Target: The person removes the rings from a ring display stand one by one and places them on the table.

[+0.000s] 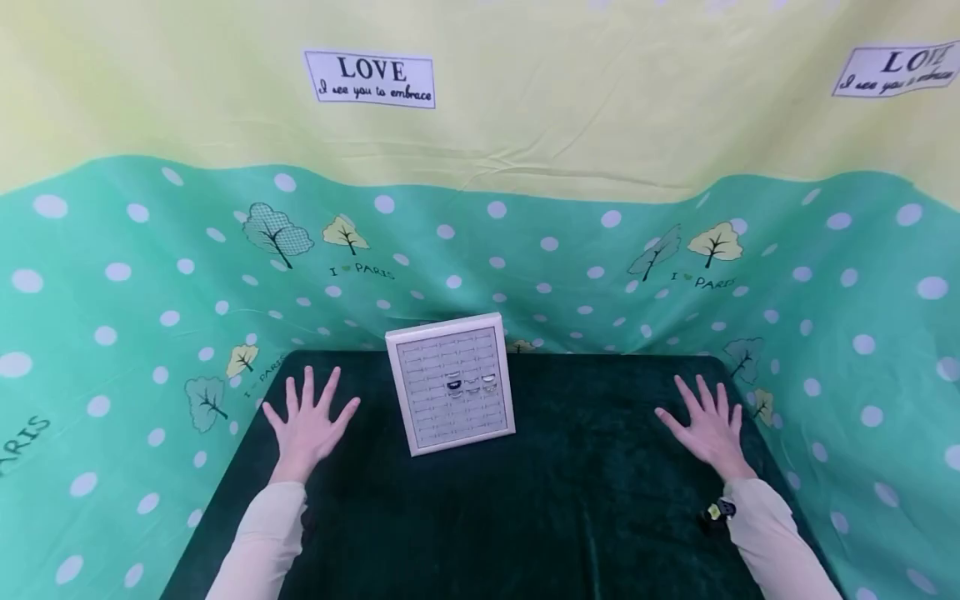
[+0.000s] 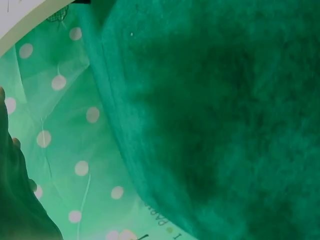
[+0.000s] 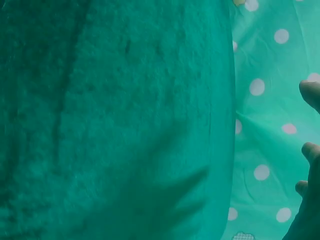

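My left hand (image 1: pixel 306 432) is spread wide over the left part of the dark green cloth, palm down with nothing in it. On the other side, my right hand (image 1: pixel 708 429) is spread the same way, holding nothing, near the cloth's right edge. Between them, closer to the left hand, a white-framed ring display board (image 1: pixel 422 429) with rows of slots leans back, slightly tilted. Several rings sit in its middle and right slots, among them a dark-topped ring (image 1: pixel 453 385). Each wrist view catches only part of a hand at its outer edge, the left hand (image 2: pixel 20 200) and the right hand (image 3: pixel 307 205).
Dark green velvety cloth (image 1: pixel 525 517) covers the table. Behind and at both sides hangs a curtain (image 1: pixel 525 250), yellow above and green with pale dots below, close to the table's edges. A small dark device (image 1: pixel 720 509) is on the right wrist.
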Available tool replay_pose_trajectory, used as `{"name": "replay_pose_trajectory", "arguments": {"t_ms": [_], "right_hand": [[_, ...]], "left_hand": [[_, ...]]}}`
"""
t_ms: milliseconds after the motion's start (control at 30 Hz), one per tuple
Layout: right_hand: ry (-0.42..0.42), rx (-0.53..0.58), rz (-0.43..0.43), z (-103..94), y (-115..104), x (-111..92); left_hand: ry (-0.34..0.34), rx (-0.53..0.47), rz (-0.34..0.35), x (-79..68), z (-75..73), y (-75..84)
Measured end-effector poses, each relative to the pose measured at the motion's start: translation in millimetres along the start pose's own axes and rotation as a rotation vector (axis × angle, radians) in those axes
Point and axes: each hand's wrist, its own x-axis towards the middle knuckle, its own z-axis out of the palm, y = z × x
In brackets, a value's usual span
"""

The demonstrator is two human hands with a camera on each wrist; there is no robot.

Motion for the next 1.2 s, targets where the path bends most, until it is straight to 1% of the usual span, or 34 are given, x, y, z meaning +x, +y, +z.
{"name": "replay_pose_trajectory", "arguments": {"t_ms": [133, 233, 333, 567, 700, 767, 833, 900, 1033, 1100, 1167, 1200], "right_hand": [[0.041, 0.044, -0.037, 8.1, -3.7, -2.5], [0.056, 0.088, -0.059, 14.7, -8.5, -5.1], [0.053, 0.124, -0.066, 22.4, -13.1, -8.5], [0.024, 0.171, -0.043, 45.3, -22.0, -22.8], [0.013, 0.202, -0.036, 56.5, -24.8, -28.6], [0.018, 0.216, -0.038, 60.9, -26.2, -29.6], [0.021, 0.235, -0.048, 64.7, -27.7, -30.6], [0.021, 0.253, -0.060, 68.5, -29.7, -31.9], [0.011, 0.282, -0.065, 75.4, -34.3, -36.9], [0.014, 0.292, -0.061, 78.2, -36.4, -40.3], [0.010, 0.310, -0.056, 80.2, -38.3, -44.1], [0.010, 0.321, -0.053, 81.2, -39.0, -46.2]], "left_hand": [[-0.024, -0.021, -0.003, 2.9, 9.4, 8.5], [-0.051, -0.042, -0.006, 4.1, 17.0, 16.8], [-0.073, -0.058, -0.010, 4.8, 23.6, 25.2], [-0.100, -0.120, -0.006, 8.0, 35.3, 42.1], [-0.104, -0.162, -0.008, 14.7, 38.6, 50.6], [-0.101, -0.203, -0.004, 19.8, 38.9, 55.7], [-0.097, -0.270, 0.007, 24.6, 39.6, 61.0], [-0.093, -0.382, 0.027, 28.9, 40.4, 66.2], [-0.093, -0.700, 0.066, 34.7, 43.0, 74.9], [-0.092, -0.838, 0.074, 36.1, 42.9, 78.6], [-0.073, -0.924, 0.062, 37.4, 39.9, 82.0], [-0.058, -0.946, 0.059, 37.4, 35.1, 85.0]]}}
